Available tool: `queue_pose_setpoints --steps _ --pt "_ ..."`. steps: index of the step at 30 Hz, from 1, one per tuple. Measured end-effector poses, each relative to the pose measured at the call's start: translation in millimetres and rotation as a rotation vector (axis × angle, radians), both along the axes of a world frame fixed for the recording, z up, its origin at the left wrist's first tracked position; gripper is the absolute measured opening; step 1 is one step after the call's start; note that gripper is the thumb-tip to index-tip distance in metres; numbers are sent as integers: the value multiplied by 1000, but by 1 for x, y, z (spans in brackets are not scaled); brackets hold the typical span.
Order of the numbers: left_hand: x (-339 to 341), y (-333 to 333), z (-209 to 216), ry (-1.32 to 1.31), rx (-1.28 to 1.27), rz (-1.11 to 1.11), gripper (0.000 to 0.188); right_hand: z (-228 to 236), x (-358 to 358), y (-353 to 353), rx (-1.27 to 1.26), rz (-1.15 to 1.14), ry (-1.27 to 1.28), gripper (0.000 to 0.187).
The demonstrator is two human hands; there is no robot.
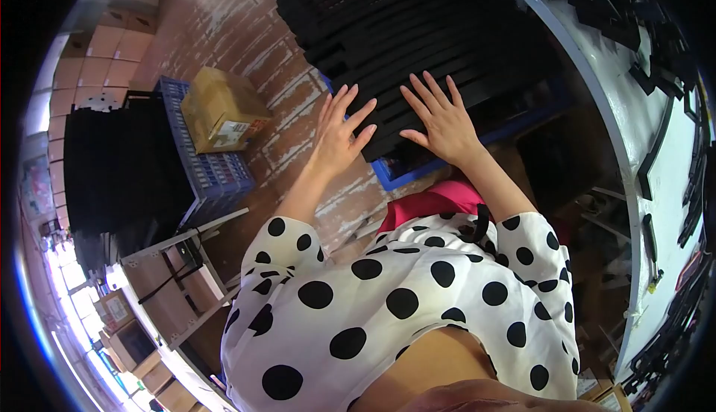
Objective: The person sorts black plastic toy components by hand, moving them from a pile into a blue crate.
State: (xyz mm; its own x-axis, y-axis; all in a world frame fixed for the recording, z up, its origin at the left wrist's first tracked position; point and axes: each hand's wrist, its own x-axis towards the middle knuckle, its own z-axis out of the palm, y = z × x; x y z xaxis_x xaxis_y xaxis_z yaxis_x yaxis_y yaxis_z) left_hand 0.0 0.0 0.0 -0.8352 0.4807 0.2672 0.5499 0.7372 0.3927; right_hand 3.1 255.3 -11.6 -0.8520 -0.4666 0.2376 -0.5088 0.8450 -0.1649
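Note:
A large pile of long, flat black pieces (403,32) lies in rows ahead of me, above a blue crate (410,176) whose near rim shows. My right hand (445,123) is over the near end of the pile, its fingers spread and nothing in it. At the pile's near left corner is my left hand (344,130), also with fingers apart and holding nothing. Whether either palm touches the black pieces, I cannot tell. The exact kind of the pieces does not show.
To the left, a taped brown carton (224,110) sits on blue plastic crates (216,173), beside another black stack (123,166). A white-topped table (597,54) curves along the right, with loose black parts on it. Boxes (104,54) are stacked at the far left.

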Motion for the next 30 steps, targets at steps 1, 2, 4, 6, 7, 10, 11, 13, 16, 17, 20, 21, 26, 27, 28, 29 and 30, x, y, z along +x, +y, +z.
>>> queue_pose_setpoints --steps 1,2,4,6,7,10,11,13,16,17,20,21,26,27,28,29,30 --pt "1 0 1 2 5 0 46 0 -2 -1 -24 16 34 77" --pt "2 0 2 5 9 1 44 1 -3 -3 -48 33 69 78" --pt "-2 -3 4 24 3 -5 44 4 -10 -8 -41 30 60 79" --pt "-4 -4 4 38 -1 -12 43 4 -14 -12 -33 27 47 79" --pt "-3 -4 4 30 -4 -15 43 3 -15 -14 -45 34 36 79" --pt "-2 -1 4 3 12 -4 41 1 -18 -14 -51 48 23 78" --pt "-3 1 4 -19 30 10 40 0 -19 -12 -46 54 16 78" --pt "-8 3 8 20 37 31 39 0 -19 -13 -41 55 26 78" --pt "-19 9 11 91 -8 51 39 1 -18 -9 -24 49 33 77" --pt "-22 11 12 126 -61 50 40 1 -17 -8 -15 43 32 77" --pt "-20 15 17 107 -59 36 46 1 -16 -7 -41 54 29 77" --pt "-21 15 18 69 -5 40 47 2 -15 -7 -41 53 33 77" --pt "-22 4 8 84 -54 85 48 8 -14 -12 -51 66 5 78" --pt "-22 6 6 88 -53 86 48 7 -14 -10 -48 63 2 78" --pt "-23 7 5 60 -18 88 46 5 -13 -8 -47 64 6 78" --pt "-24 8 3 32 18 90 44 4 -12 -6 -58 59 12 77" --pt "-27 7 7 14 36 93 39 4 -12 -7 -72 55 22 76"
